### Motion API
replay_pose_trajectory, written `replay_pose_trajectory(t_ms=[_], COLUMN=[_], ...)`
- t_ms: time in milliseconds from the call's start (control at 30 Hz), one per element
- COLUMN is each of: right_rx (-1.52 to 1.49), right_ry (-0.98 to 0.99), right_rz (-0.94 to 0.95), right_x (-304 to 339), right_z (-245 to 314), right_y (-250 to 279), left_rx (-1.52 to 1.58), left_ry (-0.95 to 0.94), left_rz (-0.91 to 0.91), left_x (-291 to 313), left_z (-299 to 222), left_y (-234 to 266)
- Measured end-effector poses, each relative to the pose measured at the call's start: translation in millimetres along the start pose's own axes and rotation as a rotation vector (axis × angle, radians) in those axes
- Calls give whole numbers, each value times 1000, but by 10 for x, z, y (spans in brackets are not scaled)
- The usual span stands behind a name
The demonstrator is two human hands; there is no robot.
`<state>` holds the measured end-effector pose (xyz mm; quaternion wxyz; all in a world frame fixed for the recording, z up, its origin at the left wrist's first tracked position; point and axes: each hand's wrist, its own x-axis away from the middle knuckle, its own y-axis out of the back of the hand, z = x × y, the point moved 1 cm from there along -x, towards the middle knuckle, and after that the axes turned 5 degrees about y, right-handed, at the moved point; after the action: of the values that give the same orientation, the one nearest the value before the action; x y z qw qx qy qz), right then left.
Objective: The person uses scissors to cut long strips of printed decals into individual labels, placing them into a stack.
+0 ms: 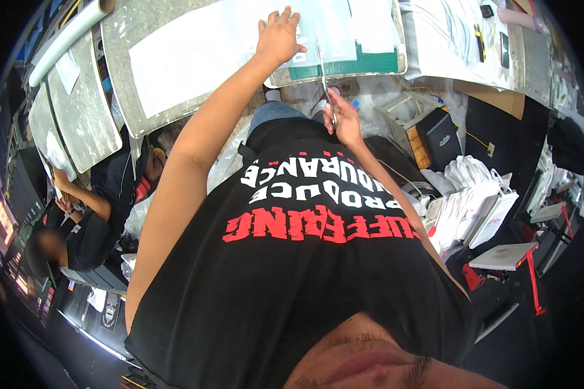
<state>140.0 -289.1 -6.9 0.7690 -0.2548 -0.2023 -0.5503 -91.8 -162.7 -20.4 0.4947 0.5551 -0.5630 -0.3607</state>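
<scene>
1. Left hand point(279, 35): laid flat, fingers spread wide, palm down on a translucent pale plastic sheet point(318, 26); nothing gripped.
2. Right hand point(344, 120): closed around the handles of long silver metal scissors point(323, 81), held just off the near table edge, above the lap.
3. Scissors: blades pointing away from the body, reaching up onto the translucent sheet just right of the left hand; blade opening too thin to judge.
4. Translucent sheet: lying over a green cutting mat point(363, 63) on the grey speckled worktable point(120, 39), near its front edge.
5. Large white paper sheet point(188, 61): flat on the same worktable, left of the left hand.
6. White rolled tube point(68, 35): at the far left edge of the table area.
7. Second person in black clothing point(91, 227): seated at lower left, well apart, handling their own sheet.
8. Stack of white paper bags point(474, 201): on the floor at right, beside a black box point(442, 137).
9. Black shirt with white and red lettering point(305, 259): fills the lower centre of the view.
</scene>
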Motion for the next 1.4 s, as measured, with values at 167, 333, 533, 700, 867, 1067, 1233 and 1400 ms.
replay_pose_trajectory(t_ms=[167,333,533,700,867,1067,1233,1400], right_rx=[6,12,46,32,25,17,24,74], right_ry=[5,42,43,40,87,47,64,73], right_rz=[-5,-25,-13,-26,-28,-37,-65,-99], right_x=[-82,-79,-292,-247,-391,-420,-504,-647], right_z=[21,-32,104,113,197,220,297,425], right_y=[-23,-42,-27,-90,-93,-149,-170,-247], left_rx=[13,29,26,35,27,26,45,62], left_ry=[5,7,6,-4,9,9,16,2], left_rz=[15,20,34,33,58,50,59,63], left_x=[3,9,5,18,13,17,25,6], left_z=[11,6,7,29,0,6,9,-6], left_y=[-18,-18,-13,-34,21,21,28,36])
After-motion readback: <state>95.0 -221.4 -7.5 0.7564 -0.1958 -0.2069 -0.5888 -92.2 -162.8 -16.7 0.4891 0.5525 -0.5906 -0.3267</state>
